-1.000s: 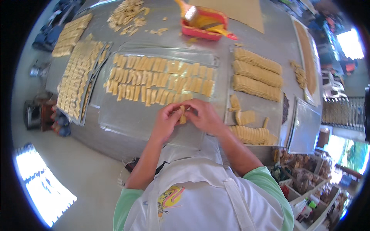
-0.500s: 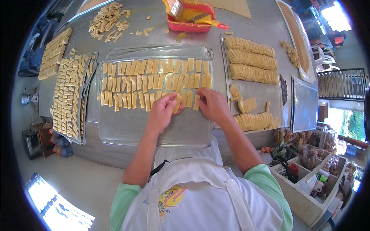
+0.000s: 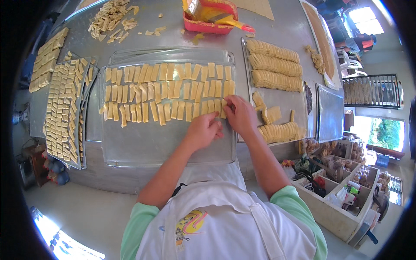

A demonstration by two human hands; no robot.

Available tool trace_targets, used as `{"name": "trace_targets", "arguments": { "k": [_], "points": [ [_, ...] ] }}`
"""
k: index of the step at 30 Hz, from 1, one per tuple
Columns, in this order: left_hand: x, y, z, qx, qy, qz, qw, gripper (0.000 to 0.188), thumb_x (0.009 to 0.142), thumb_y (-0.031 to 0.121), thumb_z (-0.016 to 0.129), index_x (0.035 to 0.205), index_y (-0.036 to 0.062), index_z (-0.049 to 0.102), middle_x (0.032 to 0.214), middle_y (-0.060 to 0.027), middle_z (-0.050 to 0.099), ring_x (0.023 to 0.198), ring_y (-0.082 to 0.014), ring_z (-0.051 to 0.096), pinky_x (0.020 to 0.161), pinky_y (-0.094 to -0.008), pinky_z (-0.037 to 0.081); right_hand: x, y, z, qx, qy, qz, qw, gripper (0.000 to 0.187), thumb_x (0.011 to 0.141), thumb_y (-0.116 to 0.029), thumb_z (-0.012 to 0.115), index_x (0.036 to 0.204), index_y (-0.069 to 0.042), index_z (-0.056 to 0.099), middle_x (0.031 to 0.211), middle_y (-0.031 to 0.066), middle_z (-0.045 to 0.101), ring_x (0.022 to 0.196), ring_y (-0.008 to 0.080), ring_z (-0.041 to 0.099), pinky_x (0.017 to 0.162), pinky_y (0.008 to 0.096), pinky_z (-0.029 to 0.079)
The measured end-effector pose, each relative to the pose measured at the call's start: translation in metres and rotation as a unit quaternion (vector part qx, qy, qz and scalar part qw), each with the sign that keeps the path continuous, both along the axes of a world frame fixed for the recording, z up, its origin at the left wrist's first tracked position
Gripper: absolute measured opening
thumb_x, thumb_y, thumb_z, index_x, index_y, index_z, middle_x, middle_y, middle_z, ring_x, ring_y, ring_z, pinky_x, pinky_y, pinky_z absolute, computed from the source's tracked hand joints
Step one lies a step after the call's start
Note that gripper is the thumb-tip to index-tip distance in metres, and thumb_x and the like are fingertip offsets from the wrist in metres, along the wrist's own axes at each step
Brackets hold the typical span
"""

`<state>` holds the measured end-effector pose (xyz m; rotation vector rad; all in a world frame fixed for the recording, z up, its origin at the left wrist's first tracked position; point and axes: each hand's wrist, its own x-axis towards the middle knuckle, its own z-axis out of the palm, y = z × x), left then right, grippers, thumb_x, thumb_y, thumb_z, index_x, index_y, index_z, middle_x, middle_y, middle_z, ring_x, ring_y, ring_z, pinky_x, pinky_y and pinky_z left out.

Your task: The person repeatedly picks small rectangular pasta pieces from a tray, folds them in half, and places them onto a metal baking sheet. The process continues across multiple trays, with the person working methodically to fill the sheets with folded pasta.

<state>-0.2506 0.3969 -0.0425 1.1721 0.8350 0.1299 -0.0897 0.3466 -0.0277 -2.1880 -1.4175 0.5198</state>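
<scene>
Soft, light strips that ask for a fingertip touch

The end dough strip (image 3: 223, 111) lies at the right end of the nearest of three rows on the metal tray (image 3: 164, 145), just under the fingertips of the right hand (image 3: 240, 115). Its thumb and forefinger are drawn nearly together there; whether they pinch the strip or merely touch it, I cannot tell. The left hand (image 3: 205, 131) rests beside it, fingers loosely curled and partly open, with no strip showing in them (its underside is hidden).

Each piece looks very light and pliable, likelier to bend, stretch or dent than to snap. The long edges near the middle seem the best hold, with thumb and forefinger barely squeezing; lifting by one end would probably let the other sag. On the smooth metal a strip should slide with a gentle nudge, though the close neighbours (image 3: 210, 105) could be knocked askew
</scene>
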Motion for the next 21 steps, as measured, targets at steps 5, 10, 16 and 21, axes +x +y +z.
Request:
{"name": "trace_targets", "arguments": {
  "k": [5,10,16,21],
  "points": [
    [-0.001,0.001,0.009,0.023,-0.014,0.04,0.999,0.038,0.095,0.011,0.057,0.129,-0.0064,0.054,0.092,-0.0098,0.068,0.077,-0.016,0.07,0.068,-0.0261,0.055,0.055,-0.032,0.003,0.013,-0.011,-0.073,0.997,0.031,0.08,-0.013,0.072,0.109,-0.006,0.065,0.1,0.0115,0.066,0.077,0.0259,0.063,0.073,0.0373,0.052],
    [0.011,-0.008,0.023,0.068,-0.044,0.08,0.993,0.035,0.094,0.012,0.062,0.125,-0.0036,0.059,0.093,-0.0059,0.067,0.079,-0.0122,0.066,0.073,-0.0251,0.053,0.115,-0.079,-0.01,-0.035,-0.08,-0.057,0.995,0.042,0.077,-0.014,0.075,0.116,-0.008,0.061,0.1,0.0101,0.066,0.076,0.022,0.062,0.072,0.0348,0.052],
    [0.054,-0.038,0.024,0.085,-0.029,0.053,0.995,0.034,0.094,0.013,0.063,0.125,0.0015,0.06,0.102,-0.0067,0.067,0.089,-0.0131,0.065,0.08,-0.0279,0.053,0.148,-0.088,-0.026,-0.05,0.178,-0.053,0.981,0.045,0.08,-0.008,0.072,0.123,-0.007,0.057,0.099,0.007,0.066,0.083,0.0162,0.062,0.075,0.0288,0.05],
    [0.097,-0.068,0.024,0.225,-0.03,0.079,0.971,0.036,0.092,0.015,0.066,0.124,0.0005,0.061,0.111,-0.0101,0.069,0.092,-0.0191,0.068,0.08,-0.0307,0.054,0.151,-0.088,0.002,0.109,0.597,0.008,0.795,0.037,0.083,-0.002,0.07,0.118,-0.002,0.058,0.097,0.0018,0.065,0.086,0.0094,0.059,0.075,0.0238,0.049]
  ]
}}
